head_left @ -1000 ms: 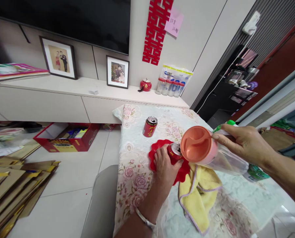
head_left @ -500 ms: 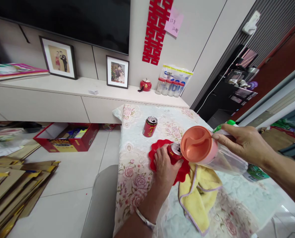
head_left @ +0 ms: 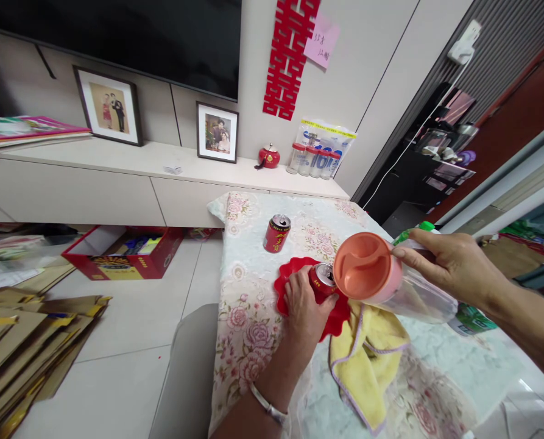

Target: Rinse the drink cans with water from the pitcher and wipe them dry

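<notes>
My left hand [head_left: 306,305] is wrapped round a red can [head_left: 320,281] that sits on a red scalloped plate [head_left: 283,268]. In my right hand [head_left: 440,265] is the handle of a clear pitcher [head_left: 422,299] with an orange-pink lid [head_left: 363,266]. The pitcher lies tilted on its side in the air, its lid beside the can's open top. Whether liquid flows cannot be made out. Behind the plate, a second opened red can [head_left: 277,234] stands upright on the flowered tablecloth [head_left: 248,292]. A yellow cloth [head_left: 363,366] lies crumpled under the pitcher, touching the plate.
A green-capped bottle [head_left: 424,227] is partly hidden behind my right hand. Past the table, a ledge [head_left: 175,155] holds framed photos, a red pot [head_left: 268,157] and several red-lidded jars. A grey seat [head_left: 192,372] adjoins the table's left edge; flattened cardboard [head_left: 29,341] lies on the floor.
</notes>
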`<state>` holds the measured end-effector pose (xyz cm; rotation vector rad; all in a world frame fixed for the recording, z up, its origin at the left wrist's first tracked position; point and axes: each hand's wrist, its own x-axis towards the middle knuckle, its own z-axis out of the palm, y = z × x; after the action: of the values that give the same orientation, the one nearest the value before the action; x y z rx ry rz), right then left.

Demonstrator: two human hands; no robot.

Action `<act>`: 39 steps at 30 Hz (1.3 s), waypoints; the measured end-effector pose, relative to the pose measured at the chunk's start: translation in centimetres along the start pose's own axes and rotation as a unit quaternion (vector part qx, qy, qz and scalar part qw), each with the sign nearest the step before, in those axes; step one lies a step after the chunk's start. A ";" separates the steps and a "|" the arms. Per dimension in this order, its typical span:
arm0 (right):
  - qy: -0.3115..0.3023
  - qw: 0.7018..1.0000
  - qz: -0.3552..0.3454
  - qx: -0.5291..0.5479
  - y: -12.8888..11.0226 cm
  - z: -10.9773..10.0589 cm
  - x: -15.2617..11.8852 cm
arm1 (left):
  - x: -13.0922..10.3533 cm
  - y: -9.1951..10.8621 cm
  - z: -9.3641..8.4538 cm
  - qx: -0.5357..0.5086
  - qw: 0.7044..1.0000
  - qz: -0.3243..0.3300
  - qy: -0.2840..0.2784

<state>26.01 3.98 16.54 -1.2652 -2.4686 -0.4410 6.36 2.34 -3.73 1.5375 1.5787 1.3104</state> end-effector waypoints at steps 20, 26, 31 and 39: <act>-0.006 1.000 0.013 -0.008 0.1 0.0 -0.2 | 0.0 0.1 -0.1 0.002 1.000 0.001 0.001; -0.003 1.000 0.021 -0.002 0.2 0.1 -0.2 | 0.0 0.1 0.0 0.002 1.000 0.003 0.005; -0.011 1.000 0.025 -0.001 0.2 0.1 -0.2 | 0.0 0.2 -0.1 -0.001 1.000 0.000 0.001; 0.008 1.000 0.001 -0.014 0.3 0.2 -0.3 | 0.0 0.0 0.0 0.001 1.000 0.005 0.004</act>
<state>26.42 4.02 16.30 -1.2703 -2.4563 -0.4844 6.34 2.32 -3.69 1.5440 1.5795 1.3224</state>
